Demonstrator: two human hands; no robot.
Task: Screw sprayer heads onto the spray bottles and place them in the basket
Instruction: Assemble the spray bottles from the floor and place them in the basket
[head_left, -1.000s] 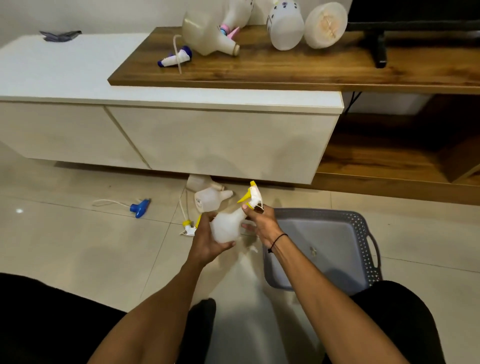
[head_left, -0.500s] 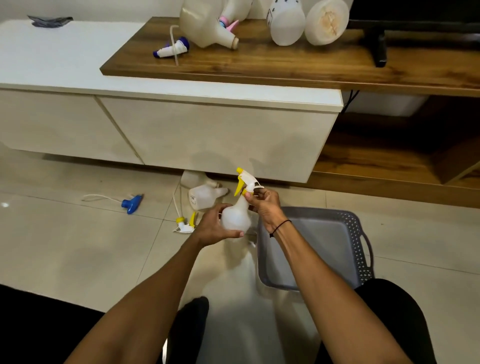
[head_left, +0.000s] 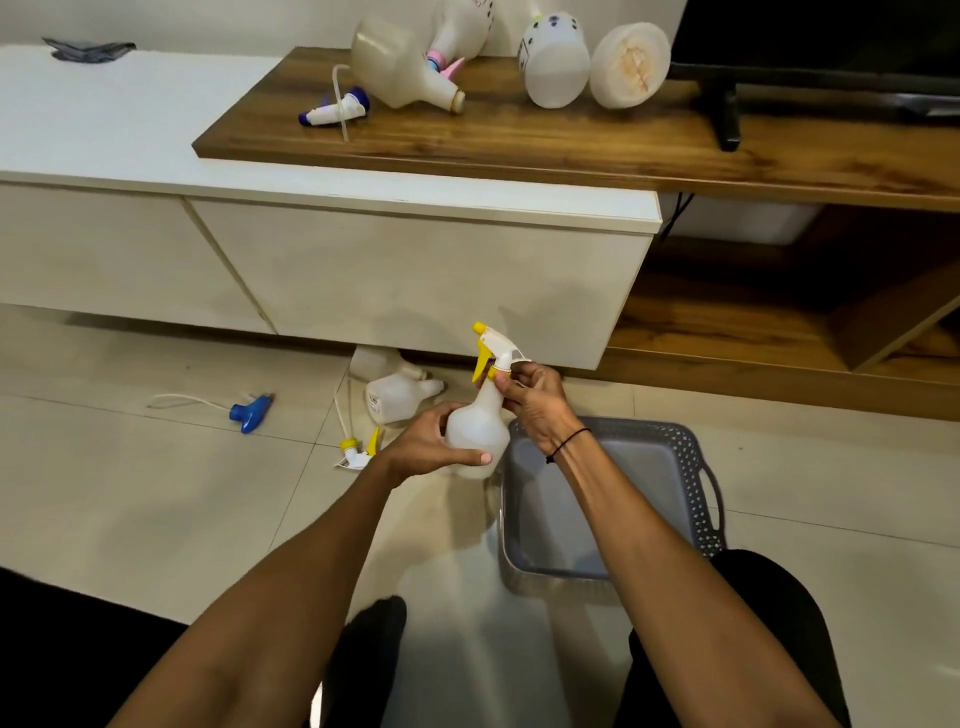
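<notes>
Floor tiles (head_left: 130, 493) carry two loose sprayer heads: one blue sprayer head (head_left: 250, 413) with a white tube at far left, one yellow sprayer head (head_left: 357, 453) nearer the middle. Two capless bottles (head_left: 397, 396) lie just under the cabinet's front edge. Left hand (head_left: 431, 444) wraps the belly of one translucent spray bottle (head_left: 478, 426), held upright off the floor. Right hand (head_left: 537, 402) pinches the bottle's neck collar beneath a yellow-and-white sprayer (head_left: 493, 348). One grey basket (head_left: 696, 467) sits on the floor just right of the bottle. Wooden surface (head_left: 571, 135) above: four bottles, one purple-tipped sprayer head (head_left: 335, 109) near its left edge.
</notes>
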